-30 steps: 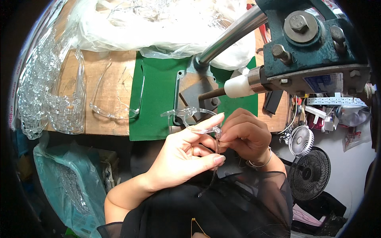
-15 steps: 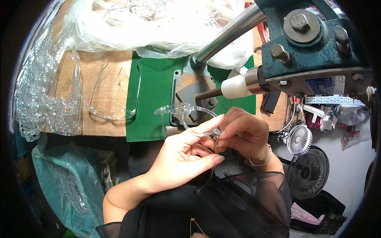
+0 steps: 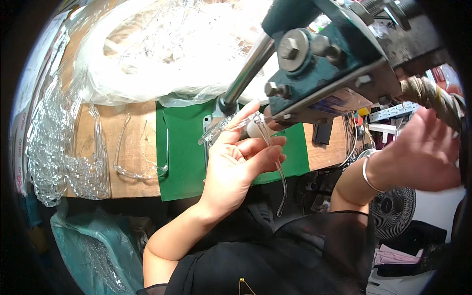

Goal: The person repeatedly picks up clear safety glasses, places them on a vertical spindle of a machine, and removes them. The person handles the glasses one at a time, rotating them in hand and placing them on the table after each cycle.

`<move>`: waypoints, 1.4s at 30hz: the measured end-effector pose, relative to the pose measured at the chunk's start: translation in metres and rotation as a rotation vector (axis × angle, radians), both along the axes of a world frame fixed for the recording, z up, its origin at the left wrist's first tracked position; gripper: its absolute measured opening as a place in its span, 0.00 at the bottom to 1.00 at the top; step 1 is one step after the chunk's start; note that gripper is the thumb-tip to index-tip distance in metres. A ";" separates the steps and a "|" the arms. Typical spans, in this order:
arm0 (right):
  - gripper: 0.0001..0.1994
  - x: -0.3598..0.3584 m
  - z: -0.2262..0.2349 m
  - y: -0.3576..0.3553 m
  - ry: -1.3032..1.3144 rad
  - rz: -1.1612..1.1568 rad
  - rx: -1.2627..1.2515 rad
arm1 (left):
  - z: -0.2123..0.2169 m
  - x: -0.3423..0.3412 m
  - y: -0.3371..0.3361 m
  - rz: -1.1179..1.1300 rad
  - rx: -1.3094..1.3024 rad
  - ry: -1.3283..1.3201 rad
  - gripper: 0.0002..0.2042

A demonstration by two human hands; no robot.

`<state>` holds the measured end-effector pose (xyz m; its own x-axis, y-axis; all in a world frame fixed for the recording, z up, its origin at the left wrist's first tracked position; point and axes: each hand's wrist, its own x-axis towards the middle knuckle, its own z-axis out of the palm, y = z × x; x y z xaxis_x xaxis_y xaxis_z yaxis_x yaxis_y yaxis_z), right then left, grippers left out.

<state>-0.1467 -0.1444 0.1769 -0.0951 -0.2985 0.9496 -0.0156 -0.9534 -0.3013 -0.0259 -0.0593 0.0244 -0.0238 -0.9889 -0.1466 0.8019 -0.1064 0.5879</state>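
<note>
My left hand [image 3: 231,167] pinches a clear plastic eyeglass frame [image 3: 278,169] and holds it up under the head of a teal press [image 3: 319,73]. One temple of the frame hangs down past my fingers, while its front is partly hidden by them, near the white plastic collar [image 3: 254,130] of the press. Blurred by motion, my right hand [image 3: 423,152] is raised at the far right with its fingers stretched out, just below the cloth-wrapped lever handle [image 3: 430,98]. It seems to hold nothing.
Stacked clear eyeglass frames [image 3: 88,167] line the bench's left side, with a single pair [image 3: 140,169] beside them. A green mat [image 3: 184,172] lies under the press. Behind is a large white plastic bag [image 3: 162,54]; a teal bag-lined basket [image 3: 93,246] and a black fan [image 3: 393,211] stand below.
My right hand has let go of the eyeglass frame and swung up and right toward the lever handle. My left hand has lifted the frame up to the press. The view has shifted.
</note>
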 end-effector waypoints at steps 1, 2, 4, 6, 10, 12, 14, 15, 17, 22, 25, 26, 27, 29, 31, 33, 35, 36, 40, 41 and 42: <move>0.28 -0.009 0.001 0.006 0.066 0.161 0.025 | 0.000 -0.001 0.000 -0.003 0.000 0.022 0.34; 0.29 -0.018 0.001 0.011 0.126 0.323 0.067 | 0.002 0.000 0.000 -0.013 0.000 0.023 0.34; 0.26 -0.042 -0.004 0.022 0.183 0.490 0.141 | 0.003 0.001 0.000 -0.038 0.003 0.027 0.34; 0.23 -0.065 -0.024 0.030 0.161 0.462 0.151 | 0.004 -0.001 -0.002 -0.053 0.009 0.050 0.34; 0.23 -0.064 -0.098 0.036 0.179 0.361 0.291 | 0.001 -0.010 -0.007 -0.081 0.029 0.076 0.35; 0.23 -0.043 -0.114 0.028 0.189 0.398 0.347 | 0.002 -0.005 -0.005 -0.036 0.054 0.045 0.34; 0.23 -0.038 -0.115 0.026 0.229 0.379 0.374 | 0.004 -0.008 -0.005 -0.018 0.041 0.082 0.35; 0.23 -0.037 -0.117 0.024 0.239 0.367 0.379 | 0.002 -0.009 -0.006 -0.016 0.035 0.066 0.35; 0.23 -0.044 -0.111 0.017 0.220 0.315 0.347 | 0.002 -0.006 -0.006 -0.005 0.026 0.040 0.35; 0.23 -0.040 -0.021 0.017 0.003 0.242 0.092 | -0.004 -0.005 0.005 0.044 -0.057 -0.171 0.32; 0.23 -0.032 -0.007 0.017 0.065 0.359 0.139 | -0.004 -0.004 0.011 0.087 -0.097 -0.212 0.31; 0.23 -0.043 -0.021 0.015 0.072 0.304 0.132 | -0.004 -0.005 0.010 0.074 -0.122 -0.235 0.31; 0.22 -0.054 -0.050 0.014 0.119 0.219 0.145 | -0.004 -0.005 0.010 0.069 -0.144 -0.257 0.30; 0.20 -0.070 -0.115 0.006 0.196 0.090 0.181 | -0.010 0.000 0.015 0.153 -0.173 -0.387 0.28; 0.12 -0.070 -0.164 0.021 0.698 -0.146 0.772 | -0.018 0.003 0.022 0.333 -0.237 -0.496 0.19; 0.07 -0.086 -0.218 0.019 0.431 0.014 1.141 | -0.019 0.017 0.033 0.389 -0.353 -0.612 0.16; 0.05 -0.096 -0.218 0.013 0.416 -0.115 1.098 | -0.016 0.026 0.038 0.394 -0.421 -0.675 0.15; 0.05 -0.100 -0.221 0.010 0.393 -0.145 1.061 | -0.018 0.023 0.039 0.414 -0.397 -0.647 0.15; 0.05 -0.109 -0.276 -0.010 0.658 -0.151 1.128 | -0.024 0.015 0.033 0.368 -0.461 -0.605 0.16; 0.05 -0.109 -0.287 -0.009 0.662 -0.201 1.206 | -0.027 0.023 0.036 0.304 -0.490 -0.684 0.13; 0.06 -0.112 -0.291 -0.006 0.659 -0.255 1.189 | -0.024 0.024 0.036 0.303 -0.494 -0.576 0.11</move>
